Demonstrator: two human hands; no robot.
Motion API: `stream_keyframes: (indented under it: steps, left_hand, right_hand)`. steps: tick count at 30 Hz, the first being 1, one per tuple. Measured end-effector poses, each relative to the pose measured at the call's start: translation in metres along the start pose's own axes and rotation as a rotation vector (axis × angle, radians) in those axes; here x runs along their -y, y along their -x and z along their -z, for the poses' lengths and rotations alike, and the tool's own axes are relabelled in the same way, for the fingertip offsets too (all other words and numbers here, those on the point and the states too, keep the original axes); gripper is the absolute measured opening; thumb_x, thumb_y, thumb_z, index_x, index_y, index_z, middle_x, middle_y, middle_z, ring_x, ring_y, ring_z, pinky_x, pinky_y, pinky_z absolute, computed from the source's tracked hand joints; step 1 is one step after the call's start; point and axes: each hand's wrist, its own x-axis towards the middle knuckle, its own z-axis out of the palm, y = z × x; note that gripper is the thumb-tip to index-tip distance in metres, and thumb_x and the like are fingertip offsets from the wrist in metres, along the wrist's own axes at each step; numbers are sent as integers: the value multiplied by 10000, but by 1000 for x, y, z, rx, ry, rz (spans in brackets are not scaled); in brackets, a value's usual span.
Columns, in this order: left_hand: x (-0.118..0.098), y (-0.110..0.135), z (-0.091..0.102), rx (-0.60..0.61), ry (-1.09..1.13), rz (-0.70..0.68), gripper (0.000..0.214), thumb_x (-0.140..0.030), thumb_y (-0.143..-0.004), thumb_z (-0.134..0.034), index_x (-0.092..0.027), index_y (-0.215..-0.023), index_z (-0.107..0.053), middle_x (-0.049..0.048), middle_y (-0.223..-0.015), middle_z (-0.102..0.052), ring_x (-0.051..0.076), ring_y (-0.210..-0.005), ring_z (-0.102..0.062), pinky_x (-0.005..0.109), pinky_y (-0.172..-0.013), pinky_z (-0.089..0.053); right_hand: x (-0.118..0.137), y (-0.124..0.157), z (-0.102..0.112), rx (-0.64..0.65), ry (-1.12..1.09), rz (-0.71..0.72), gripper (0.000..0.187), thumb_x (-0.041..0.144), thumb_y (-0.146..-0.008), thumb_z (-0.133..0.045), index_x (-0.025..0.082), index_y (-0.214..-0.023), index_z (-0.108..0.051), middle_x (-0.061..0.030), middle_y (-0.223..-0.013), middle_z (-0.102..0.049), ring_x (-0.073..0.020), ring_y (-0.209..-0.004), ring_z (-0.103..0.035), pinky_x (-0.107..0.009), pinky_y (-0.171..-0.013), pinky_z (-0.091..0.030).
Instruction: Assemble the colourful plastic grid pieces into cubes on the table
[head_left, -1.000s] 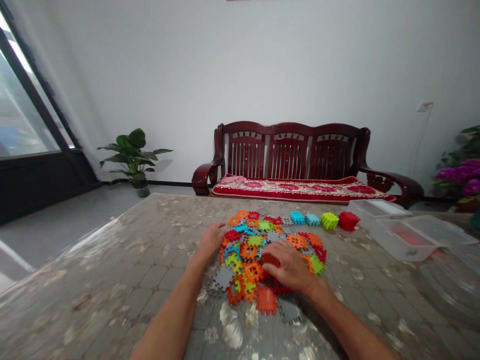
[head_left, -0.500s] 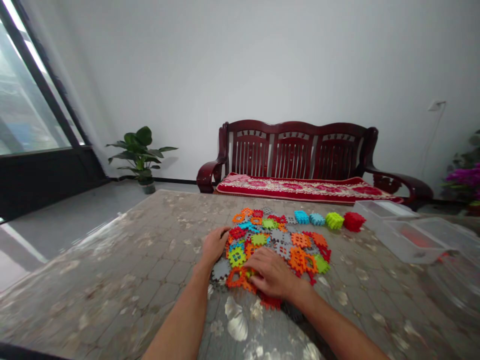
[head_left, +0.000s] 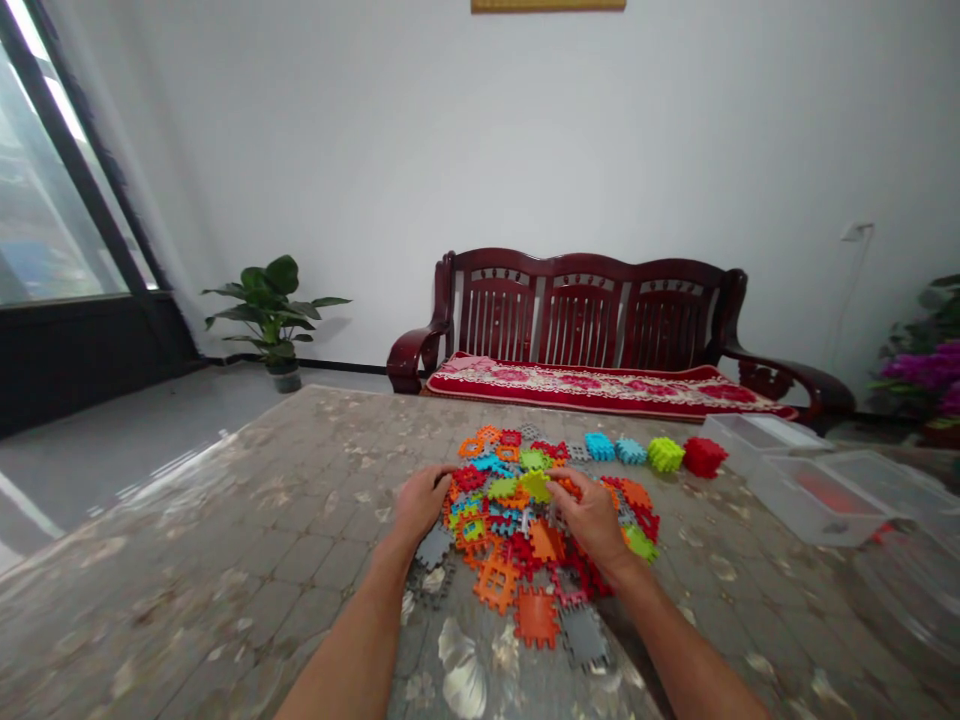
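Observation:
A pile of flat, toothed plastic tiles [head_left: 517,540] in orange, red, green, blue and grey lies in the middle of the table [head_left: 225,560]. My left hand [head_left: 420,500] rests at the pile's left edge, fingers curled against the tiles. My right hand [head_left: 589,515] is over the pile's centre and pinches a yellow-green tile [head_left: 537,485] between thumb and fingers. Beyond the pile stand a row of assembled cubes: two blue cubes [head_left: 615,448], a green cube [head_left: 664,454] and a red cube [head_left: 703,456].
Clear plastic bins [head_left: 817,490] sit at the table's right side, one holding something red. A dark wooden bench [head_left: 600,330] with a red cushion stands behind the table. A potted plant [head_left: 274,315] is by the window at left, purple flowers at far right.
My right hand moved from the pile's near edge up to its centre and now pinches a yellow-green tile. The tiles have been shuffled. My left hand stayed at the pile's left edge.

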Motion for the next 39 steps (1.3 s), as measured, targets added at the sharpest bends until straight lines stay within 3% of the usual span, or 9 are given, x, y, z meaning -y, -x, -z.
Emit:
stream_keyframes:
  steps: [5, 8, 13, 16, 19, 22, 28, 33, 39]
  left_hand:
    - [1, -1, -1, 1, 2, -4, 361, -249, -920, -453, -226, -1110, -759, 58, -1163, -768, 228, -1099, -680, 364, -994, -486]
    - [1, -2, -1, -5, -7, -16, 372, -256, -924, -436, -230, -1109, -758, 53, -1164, -768, 225, -1097, -682, 361, -996, -486]
    - [0, -3, -2, -8, -17, -10, 367, -248, -907, -447, -230, -1093, -764, 52, -1151, -773, 229, -1097, -680, 365, -997, -489]
    - [0, -4, -2, -2, -23, -13, 374, -249, -903, -445, -238, -1099, -763, 41, -1155, -774, 225, -1109, -676, 360, -1010, -482]
    - [0, -4, -1, 7, -33, -14, 382, -258, -906, -436, -250, -1103, -763, 40, -1159, -774, 229, -1111, -676, 360, -1006, -483]
    - [0, -5, -1, 10, -43, -15, 381, -273, -911, -431, -249, -1091, -766, 42, -1159, -774, 231, -1102, -680, 360, -1003, -484]
    - [-1, -5, 1, 21, -80, -16, 395, -289, -920, -417, -242, -1109, -761, 42, -1179, -767, 225, -1122, -677, 337, -1009, -477]
    - [-2, -4, 2, 33, -83, -10, 412, -289, -924, -404, -233, -1128, -757, 54, -1198, -760, 239, -1130, -674, 350, -1007, -477]
    - [0, -5, 0, 12, -89, -15, 393, -291, -926, -416, -258, -1114, -760, 28, -1174, -769, 224, -1125, -673, 332, -1003, -479]
  right_hand:
    - [-34, -8, 15, -87, 4, -136, 432, 504, -887, -478, 202, -1059, -735, -113, -1107, -762, -279, -1038, -691, -423, -942, -523]
    - [-45, -7, 18, -57, 12, -157, 437, 474, -851, -514, 191, -1114, -719, -122, -1151, -748, -282, -1073, -684, -443, -979, -512]
    - [-38, -6, 22, 4, 162, -37, 368, 328, -821, -562, 212, -1133, -719, -98, -1173, -737, -261, -1101, -662, -445, -1024, -478]
    - [-30, -3, 26, 115, 335, 67, 407, 224, -773, -605, 234, -1164, -718, -79, -1199, -726, -256, -1149, -626, -437, -1052, -441]
    - [-24, 0, 27, 220, 469, 104, 435, 219, -776, -648, 258, -1206, -704, -71, -1234, -715, -271, -1175, -605, -443, -1054, -421]
    - [-21, 3, 25, 240, 525, 107, 351, 261, -834, -649, 269, -1180, -709, -62, -1212, -725, -270, -1144, -617, -431, -1031, -423]
    - [-20, 5, 16, 160, 580, 183, 199, 241, -926, -573, 251, -1058, -721, -68, -1139, -743, -244, -1089, -636, -390, -980, -438]
    - [-26, 2, 13, 70, 576, 172, 234, 239, -965, -500, 227, -949, -734, -84, -1021, -751, -234, -1013, -643, -369, -960, -432]
    - [-32, -6, 8, -125, 154, -56, 359, 441, -923, -477, 199, -899, -741, -92, -966, -752, -242, -941, -652, -362, -901, -465]
